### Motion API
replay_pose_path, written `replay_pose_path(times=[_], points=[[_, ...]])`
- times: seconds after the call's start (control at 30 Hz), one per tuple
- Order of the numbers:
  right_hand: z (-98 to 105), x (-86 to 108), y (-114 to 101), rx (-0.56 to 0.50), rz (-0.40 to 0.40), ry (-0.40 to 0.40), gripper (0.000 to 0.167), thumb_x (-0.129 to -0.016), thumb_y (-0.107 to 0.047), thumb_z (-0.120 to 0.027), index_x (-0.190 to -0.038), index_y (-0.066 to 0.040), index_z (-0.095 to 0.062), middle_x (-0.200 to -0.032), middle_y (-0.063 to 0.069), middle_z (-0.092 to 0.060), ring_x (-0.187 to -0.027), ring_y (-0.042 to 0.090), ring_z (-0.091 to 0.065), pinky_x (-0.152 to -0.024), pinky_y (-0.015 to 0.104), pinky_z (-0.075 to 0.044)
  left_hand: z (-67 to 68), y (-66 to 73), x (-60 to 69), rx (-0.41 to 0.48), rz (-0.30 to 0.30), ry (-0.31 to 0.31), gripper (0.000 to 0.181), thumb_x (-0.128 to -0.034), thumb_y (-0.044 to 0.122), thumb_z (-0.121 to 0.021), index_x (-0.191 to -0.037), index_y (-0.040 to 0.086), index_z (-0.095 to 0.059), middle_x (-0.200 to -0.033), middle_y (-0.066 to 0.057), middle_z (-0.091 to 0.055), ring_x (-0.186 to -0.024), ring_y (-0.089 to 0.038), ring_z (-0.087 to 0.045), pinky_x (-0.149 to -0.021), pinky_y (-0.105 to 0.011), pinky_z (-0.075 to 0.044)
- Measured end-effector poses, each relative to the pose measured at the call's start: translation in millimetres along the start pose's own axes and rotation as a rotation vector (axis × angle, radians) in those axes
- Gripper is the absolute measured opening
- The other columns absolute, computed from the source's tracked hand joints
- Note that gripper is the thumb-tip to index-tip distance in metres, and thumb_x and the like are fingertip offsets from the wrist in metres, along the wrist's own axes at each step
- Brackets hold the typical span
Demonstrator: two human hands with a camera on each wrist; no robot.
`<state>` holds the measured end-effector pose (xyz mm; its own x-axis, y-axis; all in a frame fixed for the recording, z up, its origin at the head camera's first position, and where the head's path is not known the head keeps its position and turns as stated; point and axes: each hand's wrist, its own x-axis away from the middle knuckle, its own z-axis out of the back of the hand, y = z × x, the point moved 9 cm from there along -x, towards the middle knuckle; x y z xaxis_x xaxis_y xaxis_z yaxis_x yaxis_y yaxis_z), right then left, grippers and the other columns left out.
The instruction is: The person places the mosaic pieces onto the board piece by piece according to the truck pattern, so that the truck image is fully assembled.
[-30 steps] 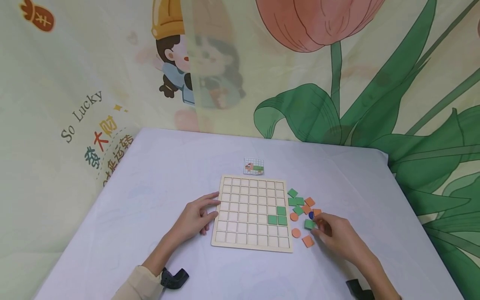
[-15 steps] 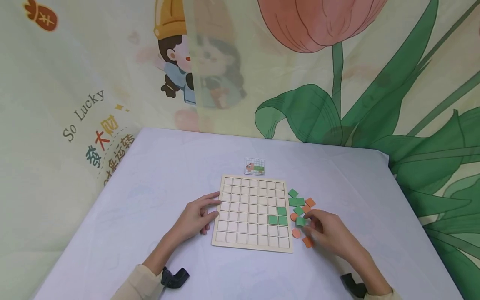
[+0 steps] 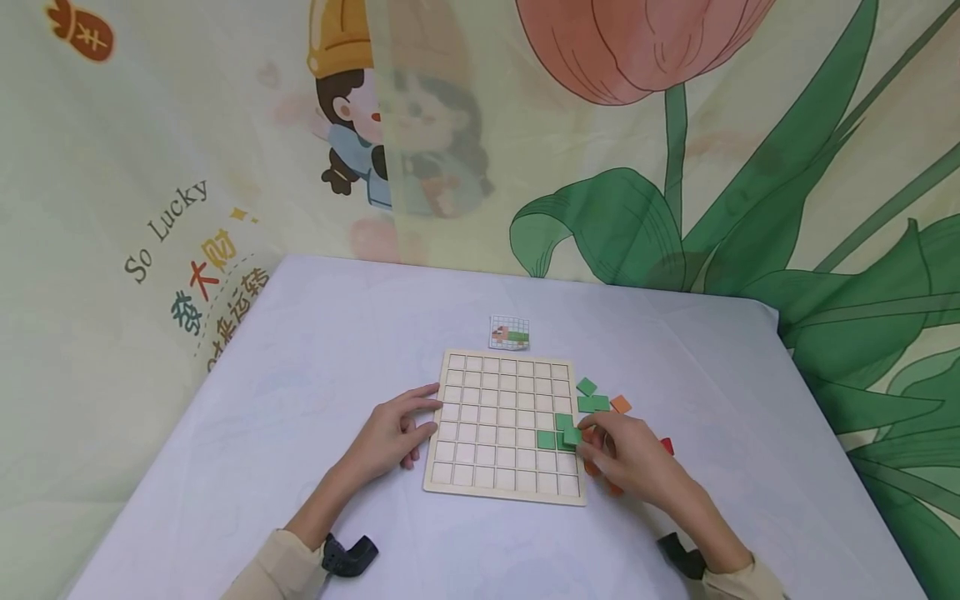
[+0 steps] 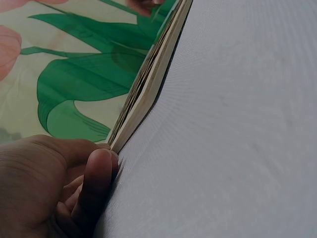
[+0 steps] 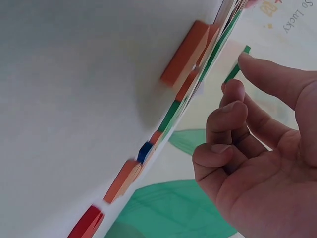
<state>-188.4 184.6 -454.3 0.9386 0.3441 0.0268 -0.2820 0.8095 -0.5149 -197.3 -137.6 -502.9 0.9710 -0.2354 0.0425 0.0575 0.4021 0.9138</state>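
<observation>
We're watching a green tile (image 3: 572, 437) reaching the right edge of the grid board (image 3: 485, 456); approx. ½ s ago it was hanging off-board, over the loose pcs, so we're reading this as the carry from pile to board nearing its end, tile not yet seated. In head view it's overlapping the lower-right one of the seated green tiles (image 3: 546, 439); we're not able to tell whether it's touching. R hand (image 3: 628, 457) is pinching the tile btwn thumb & index; R wrist view is showing it edge-on, other fingers curling below. L hand (image 3: 387, 435) is resting fingertip & thumb at the board's left edge, pressing lightly at most, we're judging, to steady it. Board contents: three greens are sitting in cells near the right edge, two side by side, one just above the right-hand one; the other cells in view are standing bare. Beyond the far edge, a picture card (image 3: 509, 332) is lying flat, showing a small coloured grid. Right of the board, loose green tiles (image 3: 587, 387), an orange tile (image 3: 620, 404) & a red pc (image 3: 667, 447) are lying on the white cloth (image 3: 360, 317); a dark-blue pc (image 5: 144, 152) is showing only in R wrist view.
</observation>
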Motion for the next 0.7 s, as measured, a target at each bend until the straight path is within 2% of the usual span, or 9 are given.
replay_pose_path(times=[0.3, 0.47, 0.7], points=[[-5, -11.7, -13, 0.003, 0.017, -0.006, 0.025, -0.092, -0.014, -0.083, -0.114, -0.010, -0.073, -0.075, -0.010, -0.057, -0.063, 0.003, -0.049, -0.055, 0.019, -0.046, -0.4, -0.5, 0.5, 0.001, 0.015, 0.002, 0.039, -0.0978, 0.004, -0.073, -0.137, 0.005, -0.070, -0.165, -0.005, -0.051, -0.045, -0.015, -0.058, -0.043, -0.029, -0.055], [-7, -19.0, -16, -0.011, -0.003, -0.026, 0.027, -0.092, -0.015, -0.083, -0.117, -0.009, -0.073, -0.073, -0.008, -0.056, -0.061, 0.005, -0.050, -0.051, 0.020, -0.045, -0.7, -0.8, 0.5, 0.007, 0.019, -0.001, 0.039, -0.0977, 0.004, -0.073, -0.137, 0.005, -0.070, -0.165, -0.004, -0.051, -0.045, -0.014, -0.058, -0.044, -0.029, -0.055], [-9, -29.3, -18, -0.016, 0.036, -0.042, 0.023, -0.092, -0.013, -0.082, -0.113, -0.009, -0.072, -0.071, -0.008, -0.057, -0.064, 0.005, -0.050, -0.057, 0.019, -0.044, -0.9, -0.6, 0.3, 0.003, 0.022, 0.001, 0.040, -0.0977, 0.004, -0.073, -0.137, 0.004, -0.069, -0.164, -0.004, -0.051, -0.045, -0.014, -0.058, -0.044, -0.029, -0.055]])
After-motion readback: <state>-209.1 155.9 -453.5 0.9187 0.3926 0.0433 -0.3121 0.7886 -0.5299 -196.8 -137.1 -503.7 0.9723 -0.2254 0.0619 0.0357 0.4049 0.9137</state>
